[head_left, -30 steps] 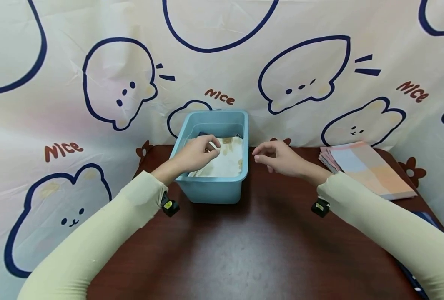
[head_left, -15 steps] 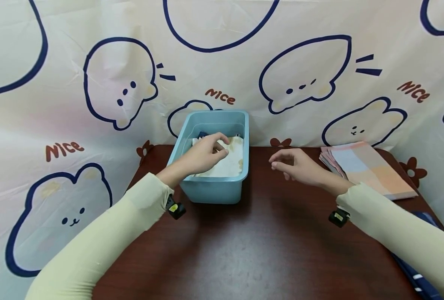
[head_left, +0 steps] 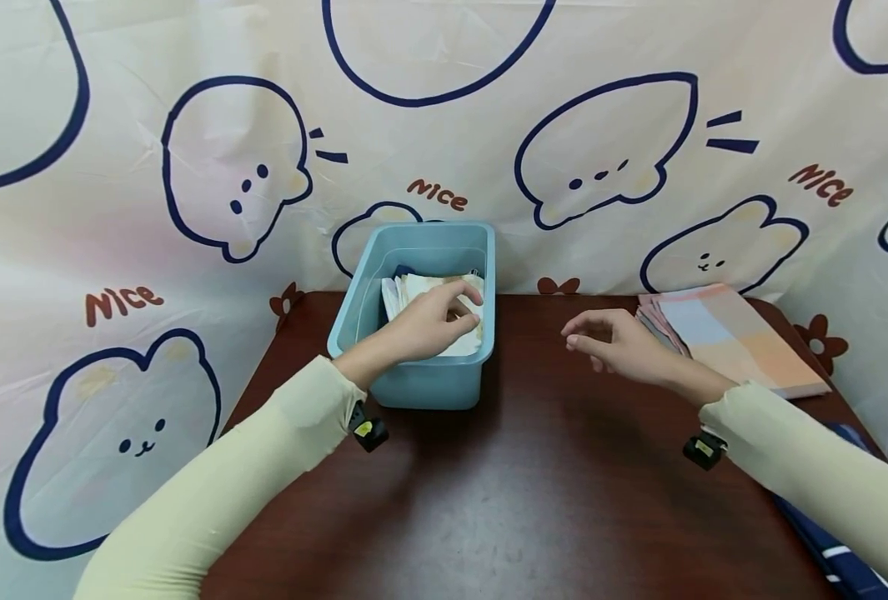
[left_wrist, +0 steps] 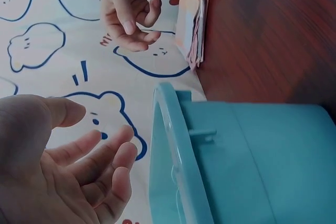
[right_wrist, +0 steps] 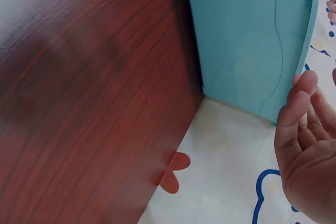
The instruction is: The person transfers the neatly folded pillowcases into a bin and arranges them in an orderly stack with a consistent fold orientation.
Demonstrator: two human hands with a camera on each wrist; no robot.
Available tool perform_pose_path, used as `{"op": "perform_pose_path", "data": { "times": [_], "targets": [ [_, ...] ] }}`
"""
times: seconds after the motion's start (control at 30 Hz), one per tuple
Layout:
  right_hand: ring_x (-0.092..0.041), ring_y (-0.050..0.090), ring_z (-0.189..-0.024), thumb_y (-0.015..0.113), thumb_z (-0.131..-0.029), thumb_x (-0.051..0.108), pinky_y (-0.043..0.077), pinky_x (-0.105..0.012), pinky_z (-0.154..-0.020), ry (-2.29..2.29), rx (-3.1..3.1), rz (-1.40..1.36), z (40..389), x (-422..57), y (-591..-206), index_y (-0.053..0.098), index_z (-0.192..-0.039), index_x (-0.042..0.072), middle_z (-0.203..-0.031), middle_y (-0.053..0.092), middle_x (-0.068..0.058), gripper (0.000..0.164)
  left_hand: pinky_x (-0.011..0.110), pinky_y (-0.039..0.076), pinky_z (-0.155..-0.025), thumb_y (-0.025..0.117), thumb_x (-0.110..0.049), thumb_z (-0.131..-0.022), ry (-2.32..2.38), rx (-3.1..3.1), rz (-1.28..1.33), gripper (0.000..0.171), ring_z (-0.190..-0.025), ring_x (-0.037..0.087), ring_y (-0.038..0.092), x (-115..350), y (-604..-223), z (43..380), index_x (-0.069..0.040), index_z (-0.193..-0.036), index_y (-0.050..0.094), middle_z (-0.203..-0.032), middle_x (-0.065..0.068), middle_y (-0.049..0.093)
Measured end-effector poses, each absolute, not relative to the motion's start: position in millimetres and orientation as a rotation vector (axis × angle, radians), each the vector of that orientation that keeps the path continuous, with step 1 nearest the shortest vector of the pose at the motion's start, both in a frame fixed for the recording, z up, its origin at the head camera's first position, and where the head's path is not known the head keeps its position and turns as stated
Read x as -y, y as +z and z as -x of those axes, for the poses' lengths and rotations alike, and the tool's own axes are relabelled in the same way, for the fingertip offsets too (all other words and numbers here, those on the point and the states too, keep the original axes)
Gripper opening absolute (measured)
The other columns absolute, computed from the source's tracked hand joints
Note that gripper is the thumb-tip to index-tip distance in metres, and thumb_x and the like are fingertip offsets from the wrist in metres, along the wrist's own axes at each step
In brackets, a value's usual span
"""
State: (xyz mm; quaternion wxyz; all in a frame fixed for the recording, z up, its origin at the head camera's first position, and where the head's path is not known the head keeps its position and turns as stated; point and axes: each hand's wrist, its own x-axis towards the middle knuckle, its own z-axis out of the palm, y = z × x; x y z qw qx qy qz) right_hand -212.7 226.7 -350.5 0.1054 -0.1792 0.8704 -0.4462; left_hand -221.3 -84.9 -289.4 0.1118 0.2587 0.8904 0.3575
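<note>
My left hand (head_left: 430,323) hovers over the front part of a teal plastic bin (head_left: 428,385), its fingers loosely bent with nothing between them. Inside the bin lies white folded cloth (head_left: 421,285) with tan patches, partly hidden by that hand; a bit of dark blue fabric (head_left: 402,270) shows behind it. To the right of the bin, my right hand (head_left: 614,343) hangs above the table, fingers loosely curved and holding nothing. In the left wrist view the left palm (left_wrist: 68,182) faces up beside the bin's rim (left_wrist: 176,145).
A folded checked cloth (head_left: 744,337) in pastel colours lies at the table's back right. Dark blue cloth (head_left: 837,533) with white stripes sits along the right edge, partly under the right arm. A printed curtain (head_left: 428,125) closes off the back of the brown table (head_left: 489,500).
The left hand has moved rightward and a little toward me over the bin, uncovering more cloth at the left. The right hand has drifted right, away from the bin.
</note>
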Motion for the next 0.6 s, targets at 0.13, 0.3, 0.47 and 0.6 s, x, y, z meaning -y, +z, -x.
{"op": "perform_pose_path", "data": {
  "times": [0.13, 0.3, 0.47, 0.6],
  "targets": [
    [-0.022, 0.057, -0.061, 0.059, -0.103, 0.022, 0.048, -0.031, -0.049, -1.312, -2.579, 0.513, 210.6, -233.6, -351.2, 0.067, -0.115, 0.008, -0.09, 0.066, -0.009, 0.02, 0.038, 0.053, -0.091, 0.054, -0.019, -0.103, 1.048, -2.608, -0.788, 0.029, -0.109, 0.023, 0.068, 79.6, -290.4, 219.8, -0.008, -0.13, 0.057, -0.119, 0.01, 0.072],
    [-0.021, 0.058, -0.06, 0.061, -0.103, 0.023, 0.049, -0.031, -0.049, -1.299, -2.61, 0.517, 205.4, -243.8, -348.9, 0.067, -0.115, 0.008, -0.089, 0.067, -0.009, 0.021, 0.039, 0.053, -0.094, 0.054, -0.019, -0.103, 1.059, -2.598, -0.816, 0.025, -0.11, 0.022, 0.068, 71.9, -288.6, 214.0, -0.011, -0.127, 0.058, -0.12, 0.01, 0.071],
    [-0.02, 0.057, -0.059, 0.06, -0.103, 0.02, 0.049, -0.03, -0.048, -1.301, -2.599, 0.54, 202.8, -253.2, -350.1, 0.067, -0.116, 0.005, -0.084, 0.065, -0.006, 0.021, 0.036, 0.054, -0.091, 0.055, -0.019, -0.103, 1.058, -2.573, -0.828, 0.024, -0.108, 0.02, 0.068, 65.9, -291.8, 207.5, -0.012, -0.126, 0.058, -0.121, 0.009, 0.071],
    [-0.017, 0.056, -0.057, 0.058, -0.103, 0.018, 0.048, -0.03, -0.047, -1.296, -2.599, 0.552, 201.0, -262.2, -352.9, 0.066, -0.115, 0.004, -0.084, 0.065, -0.003, 0.02, 0.032, 0.053, -0.087, 0.055, -0.018, -0.103, 1.083, -2.522, -0.835, 0.023, -0.108, 0.018, 0.067, 62.3, -295.0, 202.8, -0.012, -0.125, 0.058, -0.121, 0.009, 0.07]
  ]
}}
